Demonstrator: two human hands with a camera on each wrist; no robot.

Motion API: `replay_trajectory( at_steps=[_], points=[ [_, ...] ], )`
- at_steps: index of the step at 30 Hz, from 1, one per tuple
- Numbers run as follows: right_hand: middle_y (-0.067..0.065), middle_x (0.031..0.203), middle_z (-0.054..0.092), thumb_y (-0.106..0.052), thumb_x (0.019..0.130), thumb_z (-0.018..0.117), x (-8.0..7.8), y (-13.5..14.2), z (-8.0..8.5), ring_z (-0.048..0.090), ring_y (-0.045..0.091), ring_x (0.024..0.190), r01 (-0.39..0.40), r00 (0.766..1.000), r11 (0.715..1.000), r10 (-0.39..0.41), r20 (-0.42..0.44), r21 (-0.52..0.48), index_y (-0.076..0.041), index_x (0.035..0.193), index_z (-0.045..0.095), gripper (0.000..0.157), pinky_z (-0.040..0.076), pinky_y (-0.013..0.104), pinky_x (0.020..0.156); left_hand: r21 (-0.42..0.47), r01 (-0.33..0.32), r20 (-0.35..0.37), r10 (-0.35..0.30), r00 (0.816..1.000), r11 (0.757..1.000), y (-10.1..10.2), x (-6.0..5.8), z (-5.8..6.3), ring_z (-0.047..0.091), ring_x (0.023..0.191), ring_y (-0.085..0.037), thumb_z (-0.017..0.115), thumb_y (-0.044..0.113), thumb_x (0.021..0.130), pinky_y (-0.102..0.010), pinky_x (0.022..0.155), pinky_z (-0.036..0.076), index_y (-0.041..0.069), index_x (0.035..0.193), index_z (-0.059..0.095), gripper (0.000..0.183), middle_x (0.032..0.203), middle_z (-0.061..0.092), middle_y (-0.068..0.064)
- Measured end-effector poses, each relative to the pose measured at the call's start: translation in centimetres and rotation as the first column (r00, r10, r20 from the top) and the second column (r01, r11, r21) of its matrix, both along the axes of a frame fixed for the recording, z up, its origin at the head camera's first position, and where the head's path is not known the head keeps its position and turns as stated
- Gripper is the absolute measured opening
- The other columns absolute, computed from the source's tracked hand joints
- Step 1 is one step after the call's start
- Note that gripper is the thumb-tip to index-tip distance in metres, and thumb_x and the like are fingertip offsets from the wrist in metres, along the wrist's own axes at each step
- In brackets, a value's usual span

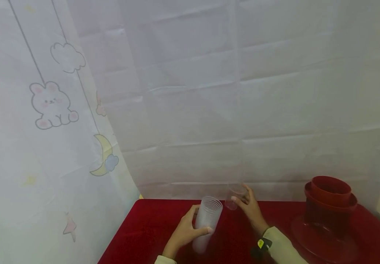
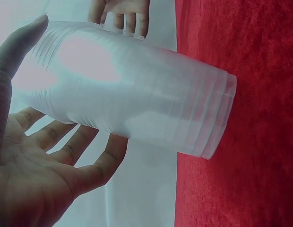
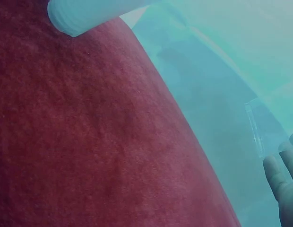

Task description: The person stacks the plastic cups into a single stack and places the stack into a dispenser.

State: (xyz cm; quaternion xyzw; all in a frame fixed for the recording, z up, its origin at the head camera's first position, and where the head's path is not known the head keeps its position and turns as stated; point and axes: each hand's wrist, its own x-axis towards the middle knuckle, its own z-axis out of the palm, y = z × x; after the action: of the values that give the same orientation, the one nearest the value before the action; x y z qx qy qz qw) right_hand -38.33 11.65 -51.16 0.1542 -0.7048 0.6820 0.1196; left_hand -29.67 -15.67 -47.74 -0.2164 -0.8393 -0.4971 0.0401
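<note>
A tall stack of nested clear plastic cups (image 1: 207, 216) leans in my left hand (image 1: 185, 229), rims tilted up and away. In the left wrist view, thumb and fingers curl around the sides of the stack (image 2: 137, 90). To its right, my right hand (image 1: 251, 207) pinches a single clear plastic cup (image 1: 232, 200) between thumb and fingers, apart from the stack. The right wrist view catches only the fingertips of that hand (image 3: 286, 179) at the edge, with the faint cup (image 3: 260, 127) beside them.
A red plastic object with a round base and a wide collar (image 1: 331, 205) stands at the right. The red cloth-covered table (image 1: 153, 227) backs onto a pale hanging sheet (image 1: 190, 110). A sheet printed with a bunny (image 1: 53, 104) hangs at the left.
</note>
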Motion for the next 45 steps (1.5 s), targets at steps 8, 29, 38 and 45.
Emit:
replay_trajectory(
  at_steps=[8, 29, 38, 45],
  points=[
    [0.031, 0.149, 0.035, -0.015, 0.097, 0.066, -0.8, 0.6, 0.7, 0.04, 0.043, 0.134, -0.022, 1.0, 1.0, 0.022, 0.007, 0.003, -0.015, 0.157, 0.021, 0.075, 0.035, 0.061, 0.104, 0.008, -0.003, 0.006, 0.002, 1.0, 1.0, 0.3, -0.7, 0.0, 0.06, 0.111, -0.019, 0.081, 0.04, 0.082, -0.041, 0.081, 0.057, 0.027, 0.14, 0.044, 0.07, 0.128, 0.059, 0.001],
    [0.025, 0.136, 0.05, -0.011, 0.098, 0.064, -2.7, 1.2, 3.5, 0.056, 0.007, 0.112, -0.075, 0.997, 0.996, 0.073, -0.031, -0.055, -0.012, 0.157, 0.021, 0.073, 0.045, 0.021, 0.09, 0.016, -0.03, -0.023, 0.031, 0.999, 0.999, 0.7, -2.1, 0.0, 0.061, 0.11, -0.018, 0.081, 0.036, 0.083, -0.034, 0.078, 0.055, 0.025, 0.14, 0.045, 0.069, 0.127, 0.06, 0.001],
    [0.031, 0.134, 0.05, -0.008, 0.098, 0.062, -2.5, 1.1, 4.6, 0.061, 0.009, 0.11, -0.129, 0.988, 0.989, 0.121, -0.094, -0.077, -0.008, 0.157, 0.018, 0.073, 0.052, 0.028, 0.087, 0.027, -0.015, -0.034, 0.016, 0.999, 1.0, 0.7, -2.0, -0.2, 0.061, 0.109, -0.017, 0.082, 0.034, 0.083, -0.032, 0.077, 0.054, 0.026, 0.14, 0.046, 0.068, 0.127, 0.06, 0.0],
    [0.006, 0.132, 0.058, -0.007, 0.099, 0.061, -2.2, 1.4, 5.7, 0.06, 0.017, 0.117, -0.156, 0.982, 0.982, 0.144, -0.12, -0.106, -0.008, 0.157, 0.017, 0.073, 0.052, 0.026, 0.087, 0.023, -0.006, -0.046, 0.007, 0.999, 1.0, 0.9, -2.1, 0.1, 0.061, 0.108, -0.016, 0.081, 0.034, 0.083, -0.032, 0.077, 0.054, 0.027, 0.14, 0.046, 0.068, 0.127, 0.06, 0.001]
  ],
)
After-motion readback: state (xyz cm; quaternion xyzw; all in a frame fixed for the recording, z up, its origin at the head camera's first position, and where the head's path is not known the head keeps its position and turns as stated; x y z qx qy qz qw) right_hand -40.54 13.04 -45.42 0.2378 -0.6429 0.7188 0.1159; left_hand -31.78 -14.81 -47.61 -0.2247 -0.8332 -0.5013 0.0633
